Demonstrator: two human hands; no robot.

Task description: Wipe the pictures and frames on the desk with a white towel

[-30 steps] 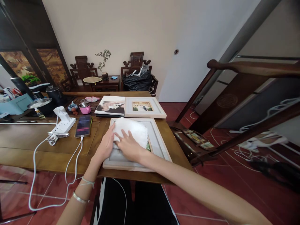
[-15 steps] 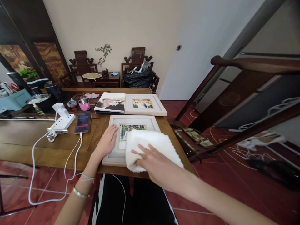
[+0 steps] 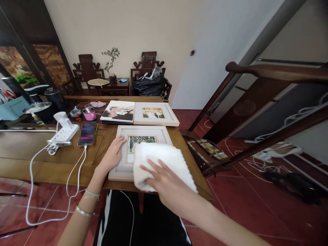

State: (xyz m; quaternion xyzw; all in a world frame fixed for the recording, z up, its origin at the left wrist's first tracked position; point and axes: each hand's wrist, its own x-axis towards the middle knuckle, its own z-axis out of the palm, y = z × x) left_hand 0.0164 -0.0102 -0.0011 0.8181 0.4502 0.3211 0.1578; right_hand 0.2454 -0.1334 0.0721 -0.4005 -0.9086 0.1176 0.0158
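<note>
A light wooden picture frame (image 3: 122, 175) lies face up at the table's front edge, with a photo (image 3: 131, 155) of two people inside a wide pale mount. My left hand (image 3: 114, 154) grips the frame's left side, its fingers lying over the rim. Under my right hand (image 3: 160, 177) a thick white cloth (image 3: 166, 152) is pressed onto the frame's lower right part. The fingers spread on top of the cloth, and the thumb is tucked toward its fold. That part of the frame and photo is hidden by the cloth, which reaches past the frame onto the table.
Behind lie a second framed photo (image 3: 173, 118) and a photo book (image 3: 118, 116). To the left are a phone (image 3: 87, 134) on a cable, a white power strip (image 3: 68, 133) and a pink mug (image 3: 89, 114). A wooden chair (image 3: 252, 102) stands at the right.
The whole view has shifted slightly, so things appear a little further left. Both hands keep their places on the frame and cloth; the cloth has barely moved against the frame.
</note>
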